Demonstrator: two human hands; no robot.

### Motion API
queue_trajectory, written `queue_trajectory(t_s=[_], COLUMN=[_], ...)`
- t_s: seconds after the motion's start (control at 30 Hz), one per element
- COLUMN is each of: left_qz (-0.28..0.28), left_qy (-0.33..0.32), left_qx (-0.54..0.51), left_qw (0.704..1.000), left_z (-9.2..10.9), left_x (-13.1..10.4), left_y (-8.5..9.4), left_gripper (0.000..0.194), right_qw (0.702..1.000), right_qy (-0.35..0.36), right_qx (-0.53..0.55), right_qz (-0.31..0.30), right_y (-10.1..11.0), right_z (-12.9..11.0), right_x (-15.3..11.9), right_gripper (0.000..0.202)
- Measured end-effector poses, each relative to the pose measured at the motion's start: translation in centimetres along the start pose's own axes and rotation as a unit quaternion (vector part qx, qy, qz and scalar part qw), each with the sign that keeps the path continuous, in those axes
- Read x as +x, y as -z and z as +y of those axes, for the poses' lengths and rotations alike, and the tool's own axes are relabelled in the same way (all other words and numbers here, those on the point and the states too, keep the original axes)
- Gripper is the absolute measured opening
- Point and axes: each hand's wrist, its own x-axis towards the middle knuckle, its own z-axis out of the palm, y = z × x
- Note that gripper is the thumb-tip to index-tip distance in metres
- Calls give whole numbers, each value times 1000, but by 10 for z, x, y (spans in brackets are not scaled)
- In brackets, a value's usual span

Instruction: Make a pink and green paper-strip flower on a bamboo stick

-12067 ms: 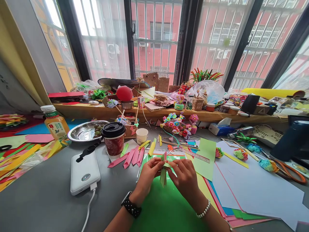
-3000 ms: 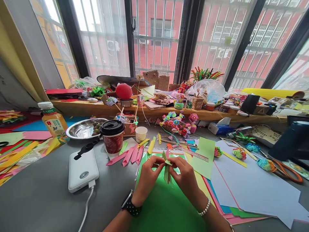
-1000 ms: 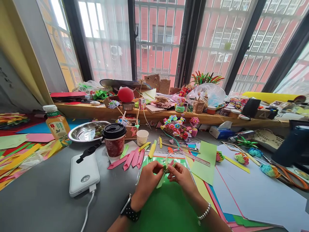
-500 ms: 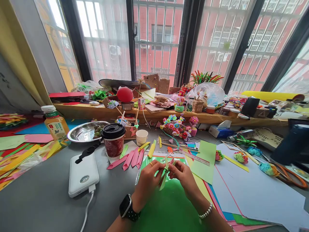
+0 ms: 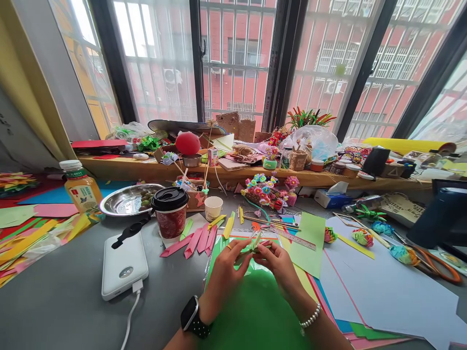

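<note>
Between my two hands is a small folded paper piece [image 5: 255, 244], light green with a bit of pink, partly covered by my fingers. My left hand [image 5: 229, 265], with a ring and a watch on the wrist, pinches its left side. On the right side, the fingertips of my right hand [image 5: 279, 265] close on the same piece; a beaded bracelet circles that wrist. Beneath both hands lies a green sheet in clear plastic [image 5: 219, 253]. Pink folded paper strips [image 5: 202, 239] lie to the left, and a yellow strip [image 5: 229, 225] sits just beyond my left hand.
A lidded coffee cup [image 5: 170, 218], a white paper cup [image 5: 213, 208] and a white power bank [image 5: 125, 265] with a cable stand left. Rightward lie white sheets [image 5: 386, 277], folded paper flowers [image 5: 404, 254] and orange-handled scissors [image 5: 438, 266]. Craft flowers [image 5: 266, 189] line the sill.
My fingers have shifted on the folded paper. It has turned flatter, and the green end that pointed down toward me no longer shows. The view has moved very slightly.
</note>
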Motion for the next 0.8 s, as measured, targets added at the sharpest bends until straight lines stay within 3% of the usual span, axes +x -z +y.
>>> queue_trajectory(t_s=[0.13,0.3,0.4,0.53,0.7,0.8], left_qz=[-49,-75,-91,-105,-59,-13], left_qy=[55,105,104,83,38,61], left_qx=[-23,-68,-104,-92,16,73], left_qw=[997,989,985,987,997,995], left_z=[-5,-3,-2,-3,-11,-17], left_x=[2,5,7,9,11,11], left_y=[2,7,12,17,15,12], left_gripper=[36,27,24,22,32,34], right_qw=[1000,994,988,985,975,934], right_qy=[-23,-42,-16,21,51,112], right_qx=[7,-73,-139,-152,-203,-339], right_qz=[-19,-64,-59,-80,-67,-5], right_y=[0,5,11,16,20,17], right_z=[-4,-14,-19,-24,-18,-8], right_x=[-1,-1,1,3,6,5], right_gripper=[32,35,37,36,32,27])
